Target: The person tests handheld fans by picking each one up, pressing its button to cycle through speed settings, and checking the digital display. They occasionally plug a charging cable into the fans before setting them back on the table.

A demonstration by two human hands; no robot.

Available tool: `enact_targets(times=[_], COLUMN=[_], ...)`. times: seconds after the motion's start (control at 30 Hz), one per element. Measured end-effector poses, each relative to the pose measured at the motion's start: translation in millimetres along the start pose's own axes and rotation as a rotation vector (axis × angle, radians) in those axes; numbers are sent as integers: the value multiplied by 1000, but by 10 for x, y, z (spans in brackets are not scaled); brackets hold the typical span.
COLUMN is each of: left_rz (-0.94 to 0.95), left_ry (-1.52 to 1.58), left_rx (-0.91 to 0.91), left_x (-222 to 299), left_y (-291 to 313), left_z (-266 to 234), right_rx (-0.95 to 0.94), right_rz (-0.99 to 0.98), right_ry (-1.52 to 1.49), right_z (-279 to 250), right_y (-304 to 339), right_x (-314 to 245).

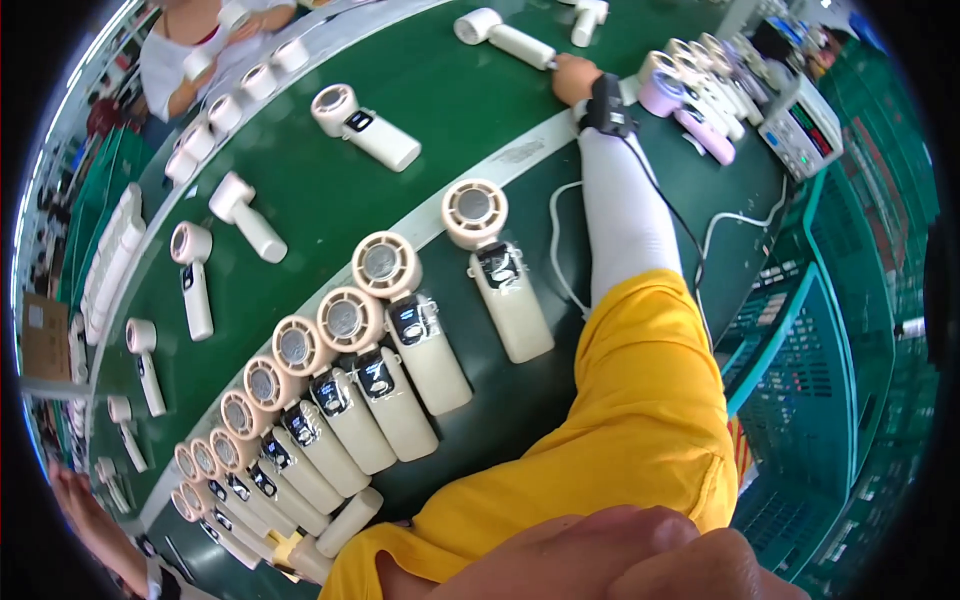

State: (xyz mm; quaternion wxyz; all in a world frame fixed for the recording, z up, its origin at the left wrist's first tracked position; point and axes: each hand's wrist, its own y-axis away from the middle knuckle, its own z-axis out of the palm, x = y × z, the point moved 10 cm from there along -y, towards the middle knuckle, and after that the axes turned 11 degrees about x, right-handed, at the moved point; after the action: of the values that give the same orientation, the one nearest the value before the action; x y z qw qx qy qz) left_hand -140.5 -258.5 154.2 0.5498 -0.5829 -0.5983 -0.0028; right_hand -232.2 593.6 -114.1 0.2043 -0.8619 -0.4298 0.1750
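My right hand [574, 80] reaches far across the table, its fingers closed on the handle end of a cream handheld fan [520, 45] on the green belt. A black device [607, 105] with a cable sits on that wrist, above a white sleeve. Nearer to me lies a row of handheld fans with round grilled heads and small dark screens under clear film; one fan [512, 300] lies apart at the row's right end. My left hand is not in view.
More fans, among them one at the belt's middle [378, 138], lie on the green belt [300, 200]. A purple fan [705, 135] lies among several fans beside a bench meter [803, 130]. Teal crates [810, 340] stand at right. A co-worker sits across; another person's arm [105, 535] shows at lower left.
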Motion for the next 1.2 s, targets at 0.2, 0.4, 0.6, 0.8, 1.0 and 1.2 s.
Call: enact_targets(times=[0.2, 0.4, 0.6, 0.8, 1.0, 1.2], left_rz=[-63, -9, -47, 86, 96, 124], left_ry=[277, 390, 426, 457, 509, 416], left_rx=[-32, -182, -165, -264, -399, -287], left_x=[91, 276, 577, 779, 990, 1194], left_y=[65, -18, -33, -104, -113, 385], left_z=[134, 227, 263, 173, 124, 142], right_rx=[142, 74, 112, 134, 191, 257], right_rz=[32, 142, 171, 218, 233, 74], right_ry=[-24, -29, -36, -62, -74, -625], right_z=[8, -185, -68, -182, -246, -758], right_y=[103, 230, 236, 332, 357, 254], right_x=[9, 49, 48, -40, -15, -412])
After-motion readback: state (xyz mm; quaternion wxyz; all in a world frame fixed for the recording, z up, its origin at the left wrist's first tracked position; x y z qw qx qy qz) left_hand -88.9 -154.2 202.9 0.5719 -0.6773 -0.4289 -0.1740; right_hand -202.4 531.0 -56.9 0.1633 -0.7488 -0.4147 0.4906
